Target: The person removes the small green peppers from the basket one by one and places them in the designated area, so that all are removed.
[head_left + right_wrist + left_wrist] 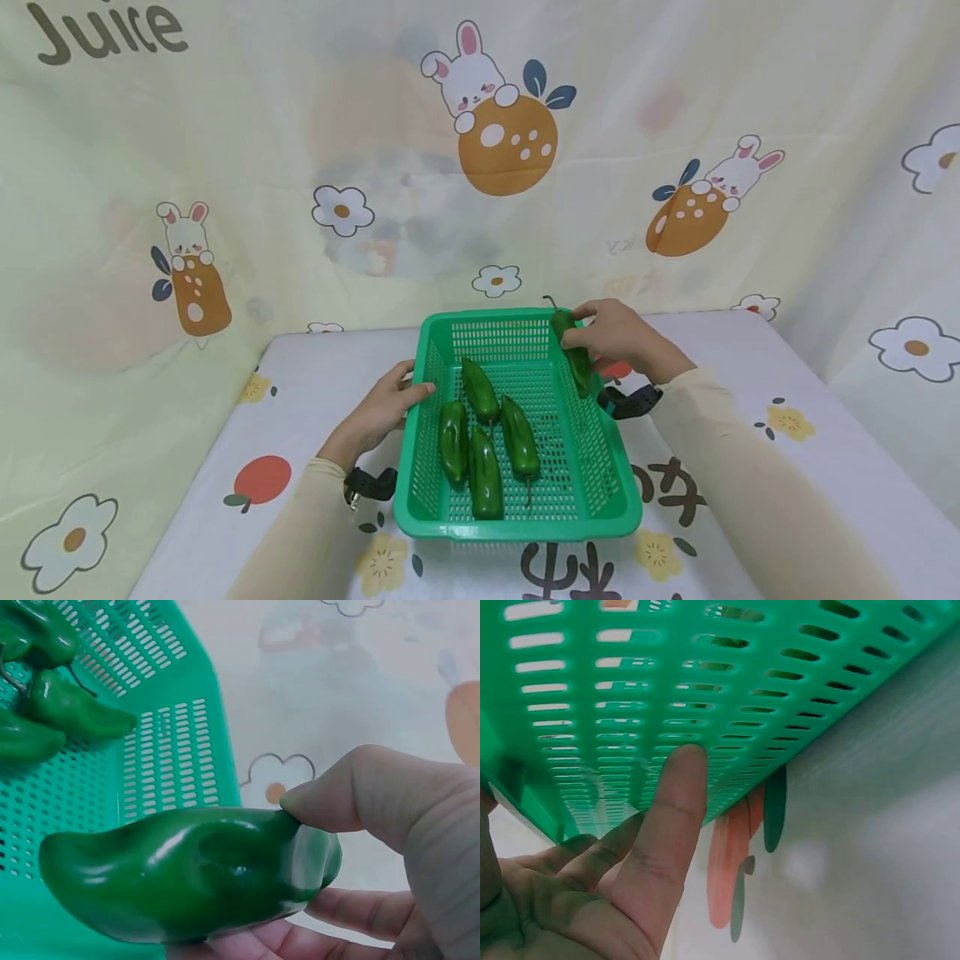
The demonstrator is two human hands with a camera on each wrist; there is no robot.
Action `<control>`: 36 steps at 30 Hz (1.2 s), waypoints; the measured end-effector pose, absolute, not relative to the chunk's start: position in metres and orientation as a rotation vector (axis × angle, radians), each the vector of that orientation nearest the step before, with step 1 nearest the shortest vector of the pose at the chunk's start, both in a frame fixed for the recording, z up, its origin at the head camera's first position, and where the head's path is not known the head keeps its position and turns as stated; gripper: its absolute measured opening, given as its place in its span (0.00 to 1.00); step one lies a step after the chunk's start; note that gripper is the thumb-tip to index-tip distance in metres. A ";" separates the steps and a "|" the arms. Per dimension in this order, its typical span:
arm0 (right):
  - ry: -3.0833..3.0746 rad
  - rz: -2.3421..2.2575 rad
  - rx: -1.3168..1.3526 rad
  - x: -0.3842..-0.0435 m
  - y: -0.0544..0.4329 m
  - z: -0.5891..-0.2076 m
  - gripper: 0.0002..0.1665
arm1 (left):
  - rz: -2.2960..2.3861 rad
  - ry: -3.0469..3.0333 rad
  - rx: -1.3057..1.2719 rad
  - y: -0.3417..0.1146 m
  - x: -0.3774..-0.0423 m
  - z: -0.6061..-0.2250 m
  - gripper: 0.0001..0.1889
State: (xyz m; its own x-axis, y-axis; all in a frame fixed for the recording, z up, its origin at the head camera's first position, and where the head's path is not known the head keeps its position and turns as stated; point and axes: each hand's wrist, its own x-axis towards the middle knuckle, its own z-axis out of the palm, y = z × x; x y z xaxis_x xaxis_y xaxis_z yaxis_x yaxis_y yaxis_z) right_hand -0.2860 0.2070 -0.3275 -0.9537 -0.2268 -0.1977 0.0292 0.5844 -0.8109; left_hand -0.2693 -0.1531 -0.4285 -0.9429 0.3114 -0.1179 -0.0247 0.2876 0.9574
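A green plastic basket (pixel 517 530) stands on the table, and several glossy green peppers (pixel 520 437) lie in its left half. My left hand (pixel 382 408) holds the basket's left side, thumb over the rim. In the left wrist view, fingers (pixel 664 847) of that hand rest against the slotted outer wall. Over the basket's right rim, my right hand (pixel 618 337) pinches another green pepper (pixel 576 362) between thumb and fingers. That pepper (pixel 187 874) looks large and shiny in the right wrist view, its tip towards the basket; the hand hides its stem end there.
A white patterned cloth (pixel 292 408) covers the table, printed with fruit, flowers and dark lettering. Behind the table hangs a pale curtain (pixel 405 242) with rabbit prints, and it continues round both sides. Dark bands (pixel 630 402) sit on both wrists.
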 end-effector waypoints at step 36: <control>2.546 -1.389 0.080 -0.296 0.283 -0.364 0.40 | 1.691 2.337 0.231 -0.149 -0.264 -0.431 0.32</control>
State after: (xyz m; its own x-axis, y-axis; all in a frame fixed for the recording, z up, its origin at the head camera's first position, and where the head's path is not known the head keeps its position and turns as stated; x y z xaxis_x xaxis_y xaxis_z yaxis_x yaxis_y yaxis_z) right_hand -0.2964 0.2833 -0.3643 -0.9697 -0.0659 -0.2350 0.1619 0.5469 -0.8214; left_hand -0.2642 -0.1493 -0.4314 -0.9568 0.2703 -0.1067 -0.0168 0.3150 0.9489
